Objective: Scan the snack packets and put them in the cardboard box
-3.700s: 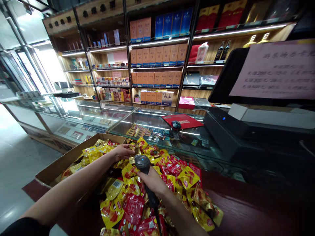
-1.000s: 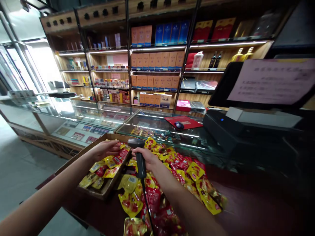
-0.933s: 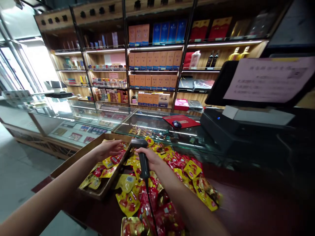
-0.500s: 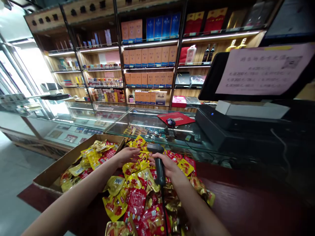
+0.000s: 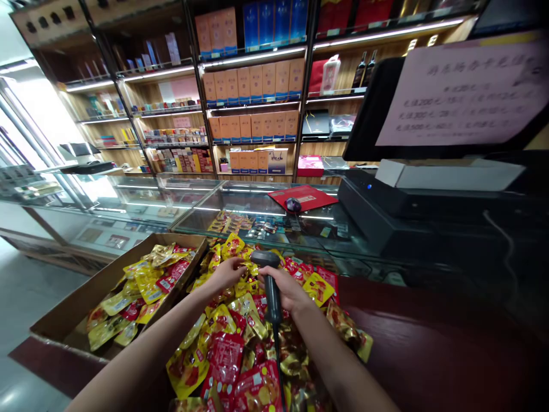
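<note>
The right hand (image 5: 286, 286) holds a black scanner (image 5: 273, 300), its cord (image 5: 278, 360) cut off below the fingers. The left hand's (image 5: 228, 273) fingers bend over packets (image 5: 225, 357), grip unclear.

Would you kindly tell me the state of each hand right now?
Left hand: partly curled at the pile of packets; whether it grips one cannot be told.
Right hand: closed, holding the scanner.

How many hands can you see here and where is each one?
2. The left hand is at the pile of packets; the right hand grips the black scanner. No other hands show.
</note>
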`<state>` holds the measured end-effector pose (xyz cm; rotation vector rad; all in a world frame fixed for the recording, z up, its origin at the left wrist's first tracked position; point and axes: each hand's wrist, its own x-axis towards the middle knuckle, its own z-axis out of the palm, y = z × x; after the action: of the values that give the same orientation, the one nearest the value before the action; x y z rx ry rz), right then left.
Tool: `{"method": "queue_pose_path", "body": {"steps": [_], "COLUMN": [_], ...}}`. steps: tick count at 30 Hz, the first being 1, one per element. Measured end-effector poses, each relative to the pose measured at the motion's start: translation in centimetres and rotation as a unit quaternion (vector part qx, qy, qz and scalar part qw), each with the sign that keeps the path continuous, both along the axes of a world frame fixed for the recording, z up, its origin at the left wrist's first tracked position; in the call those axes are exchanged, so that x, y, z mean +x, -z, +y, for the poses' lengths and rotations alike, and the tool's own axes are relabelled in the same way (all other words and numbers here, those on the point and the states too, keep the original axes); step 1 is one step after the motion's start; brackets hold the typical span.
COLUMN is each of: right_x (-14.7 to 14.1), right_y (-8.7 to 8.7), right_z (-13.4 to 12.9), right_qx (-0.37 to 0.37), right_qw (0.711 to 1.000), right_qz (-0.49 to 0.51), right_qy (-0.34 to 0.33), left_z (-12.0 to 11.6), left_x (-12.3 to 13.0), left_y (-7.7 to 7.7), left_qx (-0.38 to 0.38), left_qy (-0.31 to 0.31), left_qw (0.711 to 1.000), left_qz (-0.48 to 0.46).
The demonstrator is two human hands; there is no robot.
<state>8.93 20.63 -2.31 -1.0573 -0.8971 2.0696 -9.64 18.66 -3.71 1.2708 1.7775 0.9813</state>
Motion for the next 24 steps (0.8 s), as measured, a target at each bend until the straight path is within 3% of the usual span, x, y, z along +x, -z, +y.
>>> {"method": "queue_pose_path", "body": {"steps": [6,12,19,24], "right_x": [-0.4,-0.9,-1.0,-1.0], "right_y": [0.2,-0.2,-0.8,-1.2], "right_z": [-0.2,-0.8,-2.0,-2.4], "right_qx": [-0.013,-0.014,0.064,0.108], "right_qw": [1.000,0.994,0.989,0.988], "right_qz": [0.002,0.111,0.128,0.104], "right_qy": [0.016,-0.002,-0.029,-0.032], "left_z": [-0.5,-1.7,-1.6,-1.9], "left_x": [0.1,0.7,-0.9,-1.5], "left_y": [0.6,0.4,0.3,0.1], "left_qx": [0.045,0.098,0.134,0.120], "left_qy": [0.024,0.057,0.088,0.056], "left_qw": [0.993,0.983,0.987,0.984], "left_qz": [0.106,0.143,0.032,-0.119]}}
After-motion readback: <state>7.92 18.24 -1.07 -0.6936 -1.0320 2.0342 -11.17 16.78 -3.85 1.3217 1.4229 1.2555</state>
